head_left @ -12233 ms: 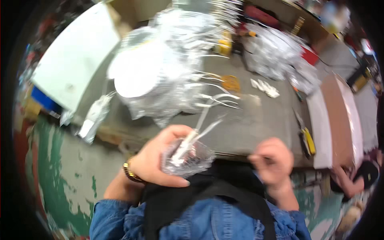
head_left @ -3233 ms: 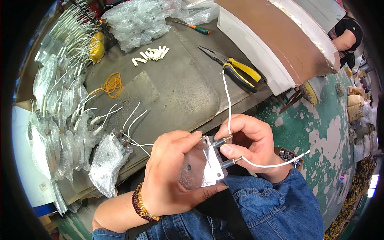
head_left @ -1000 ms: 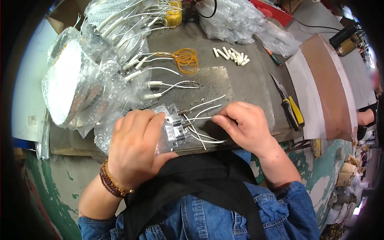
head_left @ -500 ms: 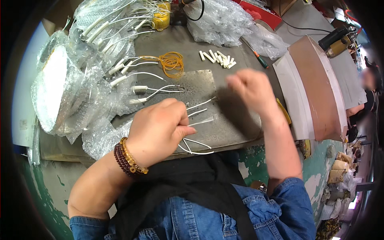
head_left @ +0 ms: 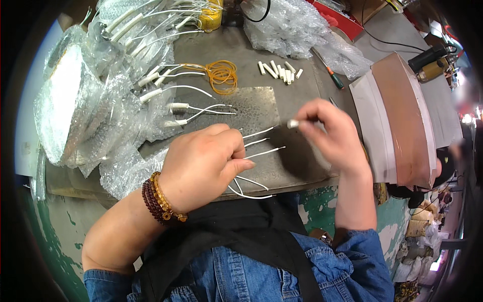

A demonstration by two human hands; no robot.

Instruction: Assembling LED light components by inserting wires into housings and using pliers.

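Note:
My left hand (head_left: 206, 158) is closed over a bunch of thin white wires (head_left: 259, 133) whose bare ends stick out to the right and toward me. Between the thumb and forefinger of my right hand (head_left: 329, 131) is a small white sleeve (head_left: 293, 124), a short tube held just right of the wire ends. Several more loose white sleeves (head_left: 282, 72) lie in a scatter on the worktable farther back. To the left of them sits a coil of orange rubber bands (head_left: 221, 77). Other white wires with sleeves (head_left: 176, 106) lie at the left, beyond my left hand.
Bubble wrap (head_left: 90, 105) covers the left side of the table, and a clear plastic heap (head_left: 287, 27) lies at the back. A screwdriver (head_left: 332, 73) rests near an open cardboard box (head_left: 400, 118) on the right. A yellow container (head_left: 210, 17) stands at the far edge.
My right hand has turned, and a white sleeve now shows at its fingertips. The loose sleeves on the table are spread differently. My left hand keeps its grip on the wires.

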